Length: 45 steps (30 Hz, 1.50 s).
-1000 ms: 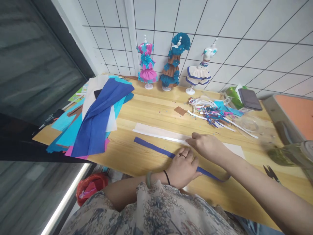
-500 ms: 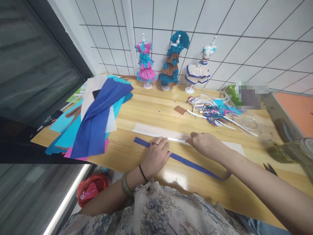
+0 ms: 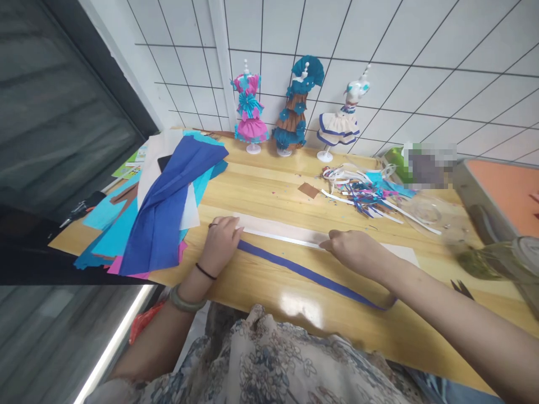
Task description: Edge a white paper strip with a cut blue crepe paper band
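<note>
A long pale pink crepe paper strip (image 3: 286, 229) lies across the table, with a white band (image 3: 278, 237) along its near edge. My left hand (image 3: 223, 238) is at the strip's left end, fingers bent over it and thumb close to the near edge. Farther right, my right hand (image 3: 347, 247) is closed on the same near edge, its fingertips pinched together. In front of both hands runs a narrow blue paper strip (image 3: 303, 272), its right end curling up beside my right forearm. The pale strip's right part (image 3: 402, 253) shows beyond that forearm.
Folded blue crepe paper (image 3: 162, 207) tops a pile at left. Three dressed mini mannequins, including a pink one (image 3: 251, 126), stand by the wall. Paper scraps (image 3: 366, 188), a brown square (image 3: 309, 190), scissors (image 3: 462, 289) and a lying jar (image 3: 497, 259) are to the right.
My left hand has slid left along the pale strip to its left end, uncovering the blue strip's left part. My right hand stays almost in place.
</note>
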Each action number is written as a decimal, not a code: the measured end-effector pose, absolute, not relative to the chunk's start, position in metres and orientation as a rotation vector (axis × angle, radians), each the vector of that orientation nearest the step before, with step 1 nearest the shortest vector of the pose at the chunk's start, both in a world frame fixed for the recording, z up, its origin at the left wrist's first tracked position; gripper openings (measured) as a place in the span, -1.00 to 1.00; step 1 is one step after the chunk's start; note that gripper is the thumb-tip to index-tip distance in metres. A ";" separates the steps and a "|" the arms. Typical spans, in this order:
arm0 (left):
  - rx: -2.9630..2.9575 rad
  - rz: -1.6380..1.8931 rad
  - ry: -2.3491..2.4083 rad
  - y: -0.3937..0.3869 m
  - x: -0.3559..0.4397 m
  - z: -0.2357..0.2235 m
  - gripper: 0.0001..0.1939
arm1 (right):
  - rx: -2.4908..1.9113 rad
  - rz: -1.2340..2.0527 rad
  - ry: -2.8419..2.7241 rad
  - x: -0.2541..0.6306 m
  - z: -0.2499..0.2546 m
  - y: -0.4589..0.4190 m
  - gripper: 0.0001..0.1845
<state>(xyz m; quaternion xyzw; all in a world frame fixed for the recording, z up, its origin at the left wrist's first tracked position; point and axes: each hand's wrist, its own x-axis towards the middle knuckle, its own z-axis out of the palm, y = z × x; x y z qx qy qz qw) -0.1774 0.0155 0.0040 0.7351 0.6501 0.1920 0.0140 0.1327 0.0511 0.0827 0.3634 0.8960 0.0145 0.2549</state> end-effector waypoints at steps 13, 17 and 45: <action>2.450 0.681 1.573 0.020 -0.155 0.012 -0.77 | 1.020 0.054 2.438 0.134 0.095 0.052 -0.70; 2.475 0.606 1.436 0.028 -0.151 0.009 -0.76 | 1.024 0.009 2.526 0.137 0.106 0.055 -0.72; 2.471 0.614 1.429 0.035 -0.166 0.007 -0.85 | 1.067 -0.024 2.515 0.144 0.092 0.062 -0.68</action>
